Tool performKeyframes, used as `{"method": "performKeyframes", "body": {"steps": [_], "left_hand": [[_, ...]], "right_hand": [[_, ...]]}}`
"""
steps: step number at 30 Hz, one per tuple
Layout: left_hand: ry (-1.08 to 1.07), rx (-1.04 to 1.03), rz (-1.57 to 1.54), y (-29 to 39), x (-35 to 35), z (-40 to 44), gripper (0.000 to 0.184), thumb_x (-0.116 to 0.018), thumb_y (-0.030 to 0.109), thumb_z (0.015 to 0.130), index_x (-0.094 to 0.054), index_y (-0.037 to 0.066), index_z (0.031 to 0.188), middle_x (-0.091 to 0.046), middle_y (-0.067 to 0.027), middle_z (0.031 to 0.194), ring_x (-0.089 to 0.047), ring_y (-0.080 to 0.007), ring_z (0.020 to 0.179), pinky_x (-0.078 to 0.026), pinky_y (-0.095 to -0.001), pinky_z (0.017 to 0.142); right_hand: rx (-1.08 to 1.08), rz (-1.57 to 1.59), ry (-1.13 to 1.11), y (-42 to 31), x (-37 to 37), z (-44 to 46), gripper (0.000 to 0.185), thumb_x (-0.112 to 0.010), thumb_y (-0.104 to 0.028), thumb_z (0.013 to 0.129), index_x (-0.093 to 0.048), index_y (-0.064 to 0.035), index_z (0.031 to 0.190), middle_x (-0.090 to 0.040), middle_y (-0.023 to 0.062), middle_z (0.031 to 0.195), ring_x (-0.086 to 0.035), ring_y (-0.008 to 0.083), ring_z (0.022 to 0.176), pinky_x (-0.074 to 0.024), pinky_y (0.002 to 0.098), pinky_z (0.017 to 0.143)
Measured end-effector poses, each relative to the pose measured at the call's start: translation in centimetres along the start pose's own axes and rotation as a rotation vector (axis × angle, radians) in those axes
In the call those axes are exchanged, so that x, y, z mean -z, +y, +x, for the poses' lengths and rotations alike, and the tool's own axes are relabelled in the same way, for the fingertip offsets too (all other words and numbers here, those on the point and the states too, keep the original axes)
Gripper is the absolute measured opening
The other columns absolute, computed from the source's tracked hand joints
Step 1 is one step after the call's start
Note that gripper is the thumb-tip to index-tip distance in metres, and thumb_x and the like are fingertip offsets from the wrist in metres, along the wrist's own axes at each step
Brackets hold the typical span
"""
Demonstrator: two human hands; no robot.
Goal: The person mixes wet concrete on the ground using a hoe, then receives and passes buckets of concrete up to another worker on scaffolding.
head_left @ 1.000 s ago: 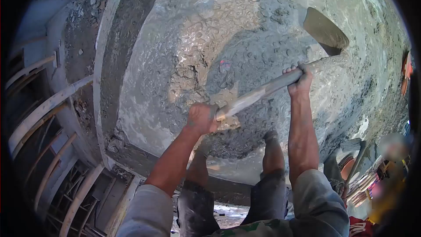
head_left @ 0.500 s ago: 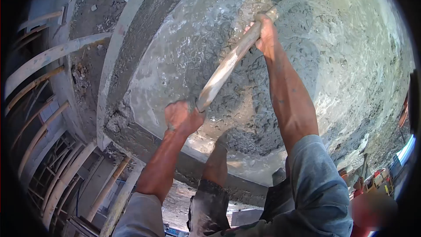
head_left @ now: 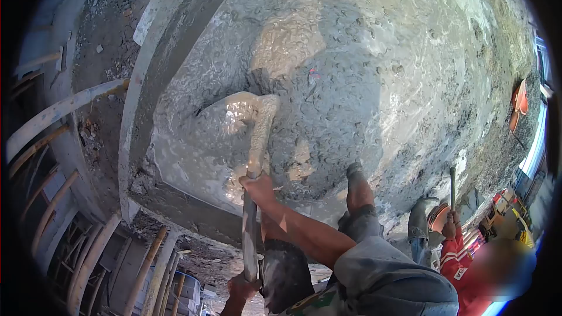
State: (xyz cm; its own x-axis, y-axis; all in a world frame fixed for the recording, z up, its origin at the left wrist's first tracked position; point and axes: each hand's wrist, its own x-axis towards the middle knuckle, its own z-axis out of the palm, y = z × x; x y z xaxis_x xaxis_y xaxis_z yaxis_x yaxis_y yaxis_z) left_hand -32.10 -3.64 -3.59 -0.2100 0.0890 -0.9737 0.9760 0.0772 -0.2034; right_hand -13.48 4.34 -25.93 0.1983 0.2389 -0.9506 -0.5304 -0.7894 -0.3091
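Observation:
A long-handled hoe (head_left: 250,228) lies across the lower middle of the head view, its head and neck coated in wet grey mortar. My right hand (head_left: 259,190) is wrapped round the handle just below the mortar-covered part. Lower down, my left hand (head_left: 243,287) grips the handle near its end, close to my leg. The hoe's head (head_left: 237,108) rests in the wet concrete mix (head_left: 339,82), its lower edge partly sunk and hidden. One of my feet (head_left: 355,169) stands at the near side of the mix.
A low concrete-smeared wall (head_left: 199,210) borders the mix at the left and near side. Bamboo poles (head_left: 88,263) stand beyond it. At the lower right, a co-worker in a red sleeve (head_left: 453,251) holds a tool handle (head_left: 452,187). An orange pan (head_left: 518,99) lies at the right edge.
The hoe has come back from the far side of the mix towards my body. Both hands moved down with it, still gripping. More of the co-worker shows at right.

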Motion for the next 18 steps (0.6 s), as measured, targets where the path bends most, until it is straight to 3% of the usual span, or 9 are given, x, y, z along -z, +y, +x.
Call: {"method": "performKeyframes", "body": {"steps": [5,6,7,9,11,13,15,16,18], "left_hand": [[-0.033,-0.391,-0.364,-19.2,-12.7,1.2,0.041,-0.070,0.040,0.075,-0.068,0.008,0.100,-0.066,-0.0148,0.076,-0.061,-0.0260,0.063,-0.051,-0.0362,0.069],[0.021,-0.408,0.108,-7.1,-3.5,-3.0,0.040,-0.070,0.035,0.076,-0.065,0.008,0.106,-0.067,-0.0141,0.080,-0.062,-0.0265,0.064,-0.051,-0.0363,0.068],[-0.064,-0.203,-0.037,-0.2,0.4,-3.3,0.043,-0.070,0.043,0.062,-0.069,0.009,0.088,-0.068,-0.0149,0.082,-0.066,-0.0306,0.083,-0.051,-0.0390,0.076],[0.033,-0.306,0.310,10.2,2.7,1.1,0.034,-0.071,0.038,0.065,-0.070,0.011,0.086,-0.068,-0.0128,0.083,-0.066,-0.0296,0.082,-0.051,-0.0386,0.074],[0.034,-0.568,0.079,14.1,0.6,12.0,0.040,-0.072,0.041,0.064,-0.069,0.014,0.093,-0.069,-0.0104,0.085,-0.067,-0.0279,0.079,-0.052,-0.0372,0.068],[0.091,-0.854,-0.046,31.8,5.9,12.8,0.041,-0.074,0.033,0.063,-0.067,0.015,0.099,-0.068,-0.0091,0.084,-0.066,-0.0280,0.076,-0.051,-0.0355,0.069],[0.176,-1.031,0.064,44.7,8.9,15.0,0.051,-0.070,0.041,0.064,-0.065,0.007,0.102,-0.066,-0.0160,0.084,-0.065,-0.0304,0.076,-0.050,-0.0372,0.068],[0.216,-1.191,-0.069,49.8,9.2,17.6,0.054,-0.067,0.047,0.066,-0.065,0.003,0.098,-0.066,-0.0183,0.084,-0.065,-0.0316,0.075,-0.049,-0.0391,0.067],[0.031,-1.094,-0.187,58.7,12.4,17.1,0.052,-0.066,0.048,0.067,-0.066,0.002,0.091,-0.065,-0.0185,0.074,-0.064,-0.0301,0.069,-0.048,-0.0395,0.065]], "right_hand": [[-0.073,0.469,-0.029,1.9,8.6,-9.5,0.024,-0.066,-0.008,0.076,-0.054,0.0044,0.091,-0.059,0.0101,0.069,-0.061,0.0199,0.056,-0.0498,0.0328,0.050],[-0.044,0.561,-0.024,1.6,10.1,-9.8,0.024,-0.066,-0.006,0.076,-0.052,0.0051,0.092,-0.059,0.0105,0.070,-0.061,0.0203,0.056,-0.0503,0.0329,0.051],[-0.092,0.578,-0.008,-1.8,12.9,-9.7,0.023,-0.066,-0.007,0.076,-0.052,0.0040,0.091,-0.059,0.0103,0.070,-0.061,0.0206,0.056,-0.0502,0.0331,0.051],[-0.039,0.590,0.064,-7.7,19.6,-5.7,0.020,-0.064,-0.004,0.076,-0.054,0.0035,0.091,-0.060,0.0092,0.075,-0.061,0.0198,0.058,-0.0490,0.0308,0.051],[0.290,0.504,0.251,-15.2,26.2,-0.4,0.024,-0.064,-0.011,0.077,-0.054,0.0042,0.092,-0.058,0.0085,0.075,-0.058,0.0176,0.061,-0.0470,0.0310,0.054],[0.688,0.378,0.447,-21.7,32.9,8.1,0.037,-0.065,-0.017,0.078,-0.043,0.0022,0.100,-0.054,0.0096,0.075,-0.058,0.0194,0.056,-0.0488,0.0320,0.050],[0.744,0.106,0.571,-30.1,39.1,13.6,0.055,-0.064,-0.029,0.077,-0.043,0.0103,0.110,-0.059,0.0193,0.092,-0.058,0.0242,0.076,-0.0474,0.0338,0.068],[0.918,0.082,0.610,-33.4,42.2,18.7,0.039,-0.064,-0.028,0.079,-0.050,0.0048,0.096,-0.055,0.0112,0.079,-0.056,0.0199,0.059,-0.0486,0.0341,0.052],[0.794,-0.190,0.638,-38.2,43.4,20.5,0.035,-0.056,-0.028,0.083,-0.060,0.0064,0.090,-0.063,0.0188,0.077,-0.063,0.0283,0.062,-0.0517,0.0410,0.054]]}}
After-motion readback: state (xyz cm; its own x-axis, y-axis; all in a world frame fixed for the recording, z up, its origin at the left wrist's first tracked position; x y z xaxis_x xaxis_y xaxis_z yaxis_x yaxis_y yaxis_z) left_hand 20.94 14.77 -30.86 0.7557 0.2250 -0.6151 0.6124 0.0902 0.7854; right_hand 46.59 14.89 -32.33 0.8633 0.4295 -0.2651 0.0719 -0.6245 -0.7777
